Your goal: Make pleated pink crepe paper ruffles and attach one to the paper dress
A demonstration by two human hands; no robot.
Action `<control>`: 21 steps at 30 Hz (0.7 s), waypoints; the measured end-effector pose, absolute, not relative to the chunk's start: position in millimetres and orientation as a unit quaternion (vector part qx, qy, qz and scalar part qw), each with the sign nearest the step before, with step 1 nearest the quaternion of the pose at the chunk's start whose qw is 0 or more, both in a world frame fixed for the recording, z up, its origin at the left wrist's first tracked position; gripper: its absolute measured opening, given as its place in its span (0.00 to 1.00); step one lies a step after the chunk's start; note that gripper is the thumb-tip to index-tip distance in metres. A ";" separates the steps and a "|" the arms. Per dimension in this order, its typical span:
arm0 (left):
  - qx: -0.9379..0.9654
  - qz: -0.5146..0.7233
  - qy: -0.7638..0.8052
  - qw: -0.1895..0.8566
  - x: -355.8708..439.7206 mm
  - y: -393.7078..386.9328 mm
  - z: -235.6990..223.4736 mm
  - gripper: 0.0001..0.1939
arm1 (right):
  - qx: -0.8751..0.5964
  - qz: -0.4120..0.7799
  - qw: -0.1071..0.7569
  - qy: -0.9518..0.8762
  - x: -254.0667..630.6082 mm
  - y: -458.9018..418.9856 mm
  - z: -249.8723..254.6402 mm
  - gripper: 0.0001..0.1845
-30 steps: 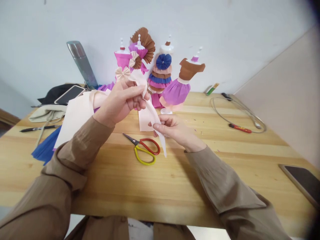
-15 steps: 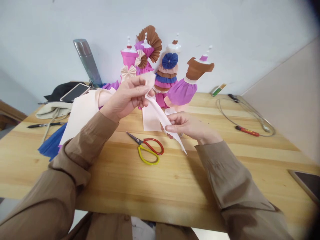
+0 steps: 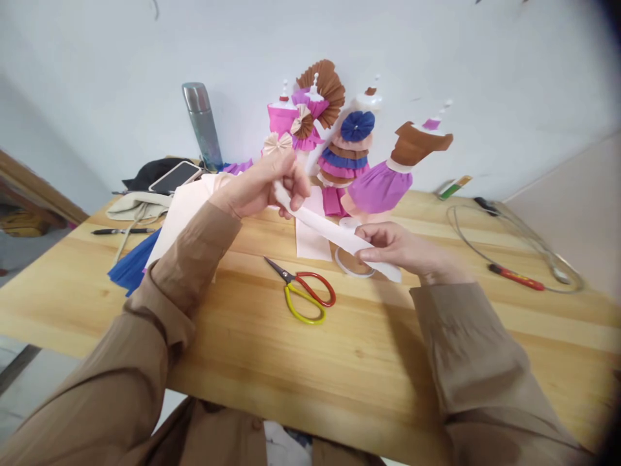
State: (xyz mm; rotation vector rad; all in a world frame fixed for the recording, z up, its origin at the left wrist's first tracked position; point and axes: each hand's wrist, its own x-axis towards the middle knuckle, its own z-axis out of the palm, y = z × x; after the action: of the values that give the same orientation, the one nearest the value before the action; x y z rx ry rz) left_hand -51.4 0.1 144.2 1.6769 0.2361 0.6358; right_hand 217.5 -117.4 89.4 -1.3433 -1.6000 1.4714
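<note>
A pale pink paper strip [image 3: 330, 229] is stretched between my hands above the table. My left hand [image 3: 269, 182] is closed on its upper left end. Farther down, my right hand [image 3: 395, 249] pinches the strip near its other end, which sticks out past the fingers. Below the strip lie scissors [image 3: 298, 288] with one red and one yellow handle. A roll of clear tape [image 3: 345, 264] rests partly hidden behind the strip and my right hand. Behind the strip, a pale pink sheet [image 3: 310, 239] lies on the wood.
Several small dress forms in paper dresses [image 3: 381, 188] stand along the wall. A flask [image 3: 202, 126], phone [image 3: 174, 176], pen [image 3: 123, 231], pale papers [image 3: 179, 213] and blue pleated paper [image 3: 130, 262] are at left. A cable [image 3: 463, 236] and red-handled tool [image 3: 517, 277] lie at right.
The strip, loosely twisted before, is now flatter and straighter between my hands. My right hand has moved right, away from my left. The whole view has shifted.
</note>
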 end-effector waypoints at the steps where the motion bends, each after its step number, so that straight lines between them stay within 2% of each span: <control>1: 0.744 0.262 0.117 0.604 -52.6 1.6 144.4 0.35 | -0.515 0.542 0.291 -0.597 218.8 -117.4 90.7 0.26; 3: 0.790 0.233 0.161 0.543 -52.8 3.8 143.8 0.29 | -0.533 0.532 0.282 -0.595 220.2 -117.3 92.6 0.26; 5: 0.829 0.208 0.197 0.480 -50.8 6.0 140.4 0.18 | -0.542 0.527 0.270 -0.596 220.7 -117.0 93.2 0.27; 8: 0.843 0.183 0.249 0.440 -46.9 11.7 130.0 0.06 | -0.548 0.513 0.273 -0.601 221.3 -116.7 92.1 0.27; 10: 0.862 0.177 0.282 0.382 -45.1 15.7 122.2 0.06 | -0.550 0.494 0.288 -0.608 220.4 -116.5 90.9 0.27; 12: 0.892 0.191 0.288 0.292 -42.5 16.4 116.1 0.12 | -0.555 0.467 0.291 -0.624 215.6 -116.0 90.6 0.25; 14: 0.911 0.220 0.249 0.246 -37.2 11.4 112.7 0.17 | -0.558 0.428 0.273 -0.656 205.7 -115.0 92.3 0.22; 17: 0.915 0.195 0.142 0.323 -24.3 -4.4 111.1 0.20 | -0.550 0.345 0.234 -0.724 185.5 -113.4 99.2 0.14; 21: 0.891 0.105 0.114 0.427 -12.9 -19.4 110.6 0.13 | -0.540 0.299 0.221 -0.755 171.8 -114.0 109.6 0.11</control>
State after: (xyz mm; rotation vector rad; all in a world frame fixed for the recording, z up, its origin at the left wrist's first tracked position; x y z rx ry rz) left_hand -12.9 -19.4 110.6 2.2247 0.2859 0.2625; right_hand 171.8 -114.0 109.6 -1.4942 -2.0873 0.8267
